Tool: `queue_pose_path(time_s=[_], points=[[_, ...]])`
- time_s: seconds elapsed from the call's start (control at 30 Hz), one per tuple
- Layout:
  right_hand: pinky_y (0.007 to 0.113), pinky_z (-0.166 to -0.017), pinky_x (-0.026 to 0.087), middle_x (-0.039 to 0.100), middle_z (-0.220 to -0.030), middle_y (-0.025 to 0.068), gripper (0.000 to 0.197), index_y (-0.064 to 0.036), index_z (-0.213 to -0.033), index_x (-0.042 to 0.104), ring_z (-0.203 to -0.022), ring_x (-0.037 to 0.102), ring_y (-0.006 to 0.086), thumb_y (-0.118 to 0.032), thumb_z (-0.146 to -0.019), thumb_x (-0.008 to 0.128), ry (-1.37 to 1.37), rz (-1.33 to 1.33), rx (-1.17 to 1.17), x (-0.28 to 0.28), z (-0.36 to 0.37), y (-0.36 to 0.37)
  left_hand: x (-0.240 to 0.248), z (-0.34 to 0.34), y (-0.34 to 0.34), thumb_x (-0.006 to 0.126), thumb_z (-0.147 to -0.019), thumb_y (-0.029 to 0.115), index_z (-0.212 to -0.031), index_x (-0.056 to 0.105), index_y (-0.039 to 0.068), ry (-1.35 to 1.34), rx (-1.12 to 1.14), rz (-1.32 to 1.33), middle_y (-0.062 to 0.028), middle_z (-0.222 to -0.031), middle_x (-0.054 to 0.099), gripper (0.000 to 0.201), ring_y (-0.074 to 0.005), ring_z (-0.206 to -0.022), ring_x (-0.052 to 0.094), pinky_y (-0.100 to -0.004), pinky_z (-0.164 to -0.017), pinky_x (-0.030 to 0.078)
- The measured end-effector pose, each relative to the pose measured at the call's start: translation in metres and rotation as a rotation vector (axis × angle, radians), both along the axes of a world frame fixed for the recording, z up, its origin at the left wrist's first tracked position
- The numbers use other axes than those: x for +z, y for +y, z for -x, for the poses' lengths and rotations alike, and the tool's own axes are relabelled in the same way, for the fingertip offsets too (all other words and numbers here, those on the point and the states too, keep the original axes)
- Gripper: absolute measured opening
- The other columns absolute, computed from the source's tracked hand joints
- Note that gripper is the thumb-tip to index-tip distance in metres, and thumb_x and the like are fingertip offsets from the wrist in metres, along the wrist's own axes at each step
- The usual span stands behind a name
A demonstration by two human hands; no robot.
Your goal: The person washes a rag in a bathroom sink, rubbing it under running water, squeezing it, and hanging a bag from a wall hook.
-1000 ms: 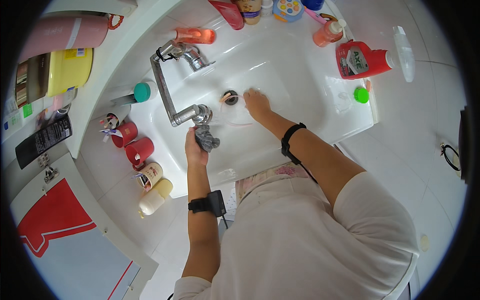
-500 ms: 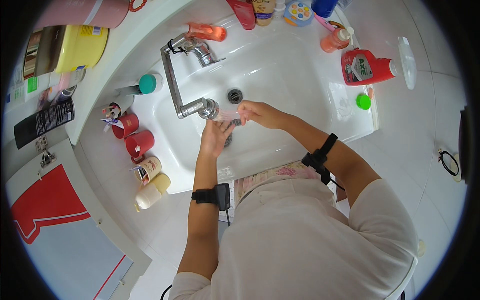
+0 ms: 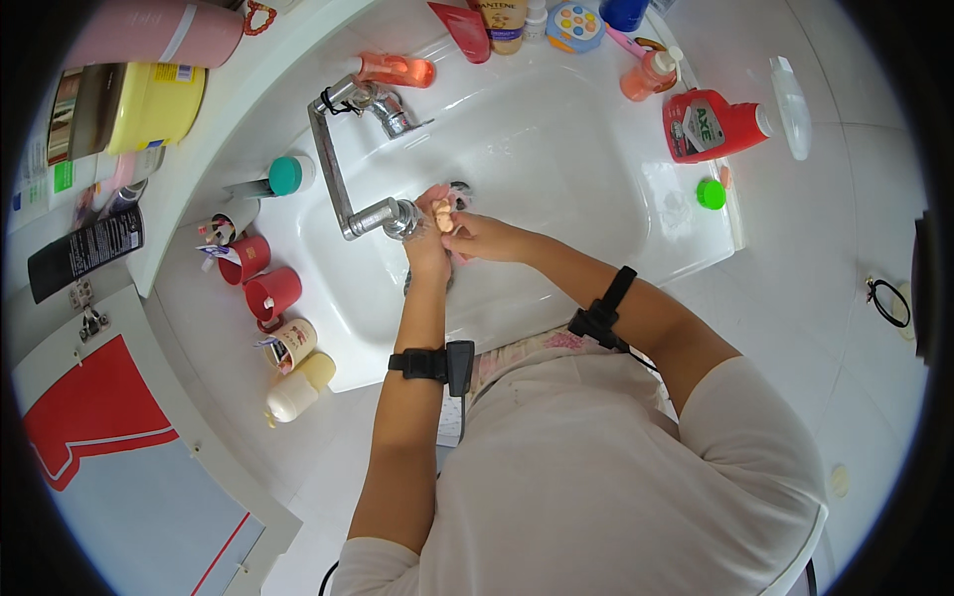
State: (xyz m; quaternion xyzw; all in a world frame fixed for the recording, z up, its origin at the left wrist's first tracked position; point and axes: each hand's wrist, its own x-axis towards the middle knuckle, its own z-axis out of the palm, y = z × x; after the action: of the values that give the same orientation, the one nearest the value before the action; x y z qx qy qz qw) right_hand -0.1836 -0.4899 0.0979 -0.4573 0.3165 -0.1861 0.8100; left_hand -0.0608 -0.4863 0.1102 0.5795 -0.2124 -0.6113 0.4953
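Both of my hands meet over the white sink [image 3: 566,199], under the spout of the jointed metal faucet [image 3: 400,217]. A small beige, lumpy thing [image 3: 443,215] sits between them; its kind I cannot make out. My left hand [image 3: 427,246] is curled around its left side, the fingers partly hidden by the spout and the thing. From the right, my right hand [image 3: 489,239] pinches at its lower edge with bent fingers. Something pinkish and see-through shows around the fingers, too blurred to name. The drain [image 3: 460,189] lies just beyond, partly covered.
Red cups [image 3: 272,292], a teal-lidded jar [image 3: 286,176] and a cream pump bottle [image 3: 298,389] line the left rim. On the right stand a red detergent bottle [image 3: 711,126], a green cap [image 3: 711,194] and a pump bottle [image 3: 649,75]. An orange bottle [image 3: 397,71] lies behind the faucet.
My hands have moved in closer together beneath the spout. The left has shifted up and curled; before, its fingers were spread. The beige thing now shows between them.
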Motion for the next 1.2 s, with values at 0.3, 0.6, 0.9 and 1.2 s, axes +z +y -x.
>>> queue_pose_path(time_s=[0.3,0.6,0.9,1.2], points=[[0.027,-0.063,0.046,0.055,-0.075,0.0053,0.021,-0.0039,-0.104,0.047,-0.067,0.054,0.0126,-0.014,-0.086,0.042,-0.098,-0.080,-0.347,-0.026,-0.026,-0.005,-0.005,-0.035,-0.002,0.052,-0.084,0.028,-0.115,0.037,0.005,-0.026,-0.395,-0.200,-0.0073,-0.112,0.048,0.041,-0.0168,-0.095,0.050,-0.0281,-0.081,0.041],[0.027,-0.078,0.039,0.057,-0.081,0.0026,0.052,-0.0070,-0.097,0.055,-0.075,0.053,0.0128,-0.046,-0.089,0.021,-0.384,-0.525,-0.443,-0.004,-0.035,-0.007,-0.010,-0.032,-0.009,0.052,-0.083,0.028,-0.102,0.049,0.006,-0.001,-0.105,-0.027,-0.0097,-0.106,0.053,0.029,-0.0168,-0.094,0.051,-0.0311,-0.082,0.041],[0.031,-0.055,0.041,0.054,-0.058,0.0097,0.043,0.0019,-0.068,0.056,-0.054,0.050,0.0141,-0.036,-0.084,0.044,0.160,-0.162,-0.611,-0.026,-0.077,-0.031,0.012,-0.022,0.032,0.040,-0.084,0.007,-0.106,0.046,-0.003,-0.618,-0.608,0.147,-0.0102,-0.101,0.053,0.025,-0.0208,-0.096,0.049,-0.0303,-0.085,0.036],[0.038,-0.053,0.041,0.054,-0.063,0.0213,0.036,0.0022,-0.067,0.055,-0.056,0.053,0.0353,-0.033,-0.077,0.051,0.293,0.459,-0.636,-0.021,-0.066,-0.015,0.019,-0.018,0.010,0.042,-0.080,0.005,-0.105,0.050,-0.002,-1.197,-0.304,0.518,-0.0185,-0.098,0.053,0.027,-0.0346,-0.104,0.041,-0.0387,-0.090,0.030]])
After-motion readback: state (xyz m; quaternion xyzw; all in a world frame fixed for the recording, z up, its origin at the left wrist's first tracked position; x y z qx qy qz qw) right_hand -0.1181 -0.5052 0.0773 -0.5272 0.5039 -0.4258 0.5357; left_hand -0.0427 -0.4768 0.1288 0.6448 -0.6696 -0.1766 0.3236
